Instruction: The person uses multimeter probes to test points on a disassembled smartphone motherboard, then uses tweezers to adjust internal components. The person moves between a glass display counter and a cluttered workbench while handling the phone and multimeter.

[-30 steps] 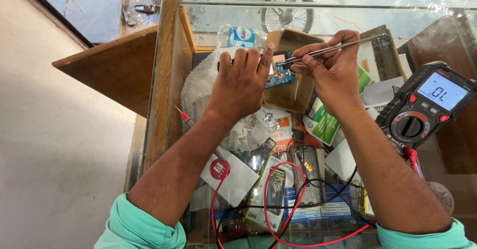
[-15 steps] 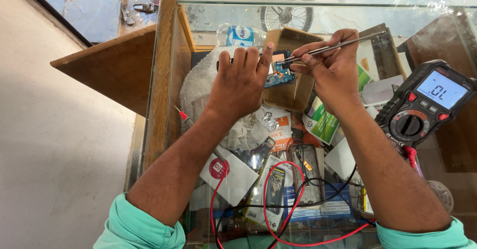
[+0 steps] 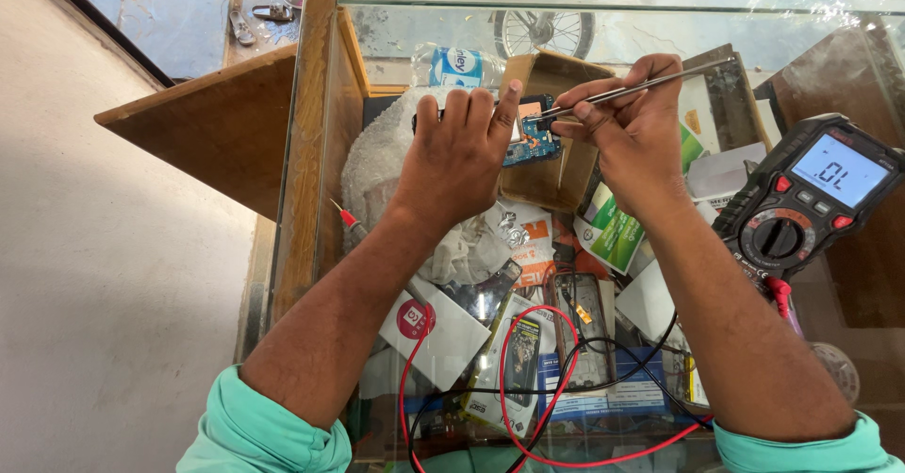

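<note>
A small circuit board (image 3: pixel 530 138) (blue-green, with a copper-coloured shield) is pinned on the glass counter top (image 3: pixel 848 360) at about 12 o'clock of the view. It is pressed down by the left hand (image 3: pixel 457 157), fingers extended nearly flat, index tip on the board's near edge. Metal tweezers (image 3: pixel 641 84) are pinched by the right hand (image 3: pixel 636 133) between thumb and forefinger, fingers curled tight; the tip is touching the board's 3 o'clock edge, the shaft running out toward 2 o'clock. A multimeter (image 3: pixel 801 204) is lying at 3 o'clock, well apart from the board, display lit. Its red and black leads (image 3: pixel 528 379) are looped at 6 o'clock between the forearms. Phone boxes and packets (image 3: pixel 528 247) are seen under the glass.
</note>
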Motion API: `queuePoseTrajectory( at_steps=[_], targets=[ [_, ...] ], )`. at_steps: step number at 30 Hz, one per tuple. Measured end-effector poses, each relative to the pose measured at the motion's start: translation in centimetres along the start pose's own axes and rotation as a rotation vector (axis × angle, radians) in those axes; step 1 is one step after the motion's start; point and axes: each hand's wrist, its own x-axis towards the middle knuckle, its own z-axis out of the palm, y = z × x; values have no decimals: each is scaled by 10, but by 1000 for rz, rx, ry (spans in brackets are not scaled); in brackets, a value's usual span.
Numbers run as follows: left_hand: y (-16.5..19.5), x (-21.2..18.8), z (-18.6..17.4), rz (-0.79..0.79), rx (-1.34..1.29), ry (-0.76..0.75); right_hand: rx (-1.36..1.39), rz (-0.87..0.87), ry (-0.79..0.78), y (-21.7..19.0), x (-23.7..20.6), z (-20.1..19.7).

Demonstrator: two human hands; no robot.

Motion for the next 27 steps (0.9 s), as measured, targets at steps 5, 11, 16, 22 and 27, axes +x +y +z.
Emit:
queuePoseTrajectory(
  at_steps=[5,11,16,22,27],
  targets=[
    [0,0,0,4,3,-9,15,-9,-6,1,0,0],
    [0,1,0,6,3,-13,18,-3,1,1,0,-1],
    [0,1,1,5,0,-19,0,-4,-4,1,0,-1],
    [0,0,2,7,5,-16,13,2,4,1,0,-1],
    [0,0,3,7,1,-3,5,-1,4,2,0,-1]
  ],
)
